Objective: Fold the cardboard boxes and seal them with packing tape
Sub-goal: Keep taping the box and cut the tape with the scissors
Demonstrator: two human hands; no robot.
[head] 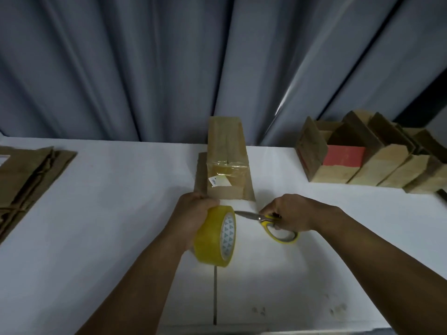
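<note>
- The tape roll (pixel 215 235) is a thick ring of glossy, translucent yellow tape with a white core printed in small triangles.
- The left hand (pixel 193 213) grips it from the far side with fingers curled over the rim. The roll is held on edge above the tabletop (pixel 108 226), its core facing right.
- The left forearm comes in from the lower left, bare and angled up toward the middle.
- The scissors (pixel 266 221) have grey metal blades and looped yellow handles.
- The right hand (pixel 292 213) holds them knuckles-up with fingers curled into the handles. The nearly closed blades point left, and their tips reach the roll's edge.
- The box (pixel 227 163) is brown cardboard, tall and narrow, and stands just beyond both hands. Shiny clear tape crosses its top and near face, which carries a small white label.
- The tabletop is smooth and white.
- Flat cardboard (pixel 29 175) lies stacked at the left.
- A row of open boxes (pixel 362 163) stands at the right, one with a red panel.
- A grey pleated curtain (pixel 145 68) hangs behind.
</note>
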